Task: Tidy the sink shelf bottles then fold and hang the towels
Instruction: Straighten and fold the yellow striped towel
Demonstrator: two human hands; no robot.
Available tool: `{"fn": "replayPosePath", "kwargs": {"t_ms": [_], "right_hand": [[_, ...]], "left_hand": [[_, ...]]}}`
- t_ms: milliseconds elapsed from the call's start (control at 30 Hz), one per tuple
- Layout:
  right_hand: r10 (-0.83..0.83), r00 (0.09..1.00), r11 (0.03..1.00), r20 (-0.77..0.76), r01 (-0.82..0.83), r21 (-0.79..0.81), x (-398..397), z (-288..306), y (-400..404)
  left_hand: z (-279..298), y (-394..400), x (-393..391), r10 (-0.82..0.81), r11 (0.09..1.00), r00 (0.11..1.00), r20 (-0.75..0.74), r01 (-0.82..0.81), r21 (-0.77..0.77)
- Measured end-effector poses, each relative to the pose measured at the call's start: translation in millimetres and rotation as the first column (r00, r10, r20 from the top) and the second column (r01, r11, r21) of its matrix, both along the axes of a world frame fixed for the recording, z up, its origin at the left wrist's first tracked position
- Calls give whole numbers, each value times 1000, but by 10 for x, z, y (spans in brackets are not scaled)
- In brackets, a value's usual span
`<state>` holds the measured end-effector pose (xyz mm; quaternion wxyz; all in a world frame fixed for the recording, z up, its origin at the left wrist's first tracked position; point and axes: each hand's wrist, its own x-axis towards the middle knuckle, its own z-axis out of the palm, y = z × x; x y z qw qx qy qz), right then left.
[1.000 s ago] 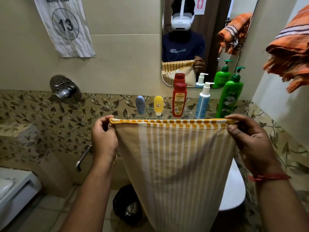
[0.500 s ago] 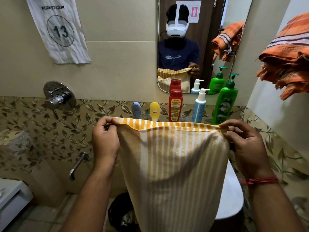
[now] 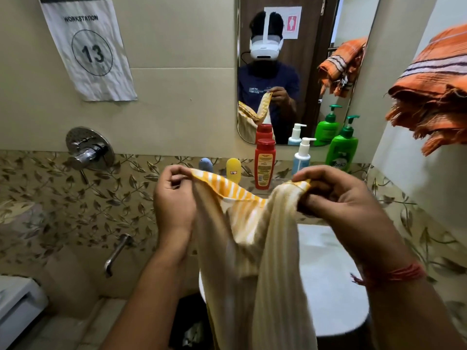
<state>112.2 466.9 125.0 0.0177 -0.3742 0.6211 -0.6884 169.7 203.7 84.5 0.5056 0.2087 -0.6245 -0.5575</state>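
hanging long-axis down — striped towel [image 3: 255,261], top corners pinched by left hand [image 3: 174,200] fingers and right hand [image 3: 338,205] fingers.

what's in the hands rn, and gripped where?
Both hold the yellow striped towel by its top edge: left hand pinches the left corner, right hand the right corner. The rest hangs down between them.

beige tiled wall [image 3: 177,102] above a leaf-patterned tile band [image 3: 63,210], a mirror [image 3: 303,59], paper sign [image 3: 88,51].
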Motion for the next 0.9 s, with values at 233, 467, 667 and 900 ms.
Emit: {"fn": "replayPosePath", "kwargs": {"t_ms": [233, 467, 667, 900], "right_hand": [[-128, 978, 990, 165, 135, -31, -420, -332, 376], [-376, 923, 914, 84, 355, 196, -659, -845, 292], [-379, 920, 892, 104, 333, 305, -644, -952, 262], [-223, 949, 937, 222, 147, 316, -606, -950, 333]], "left_hand": [[-161, -352, 113, 175, 964, 984, 33, -178, 196], [-293, -353, 98, 83, 979, 987, 135, -106, 172], [-307, -355, 89, 84, 986, 978, 192, -109, 123], [-297, -366, 86, 47, 993, 966, 254, -72, 90]]}}
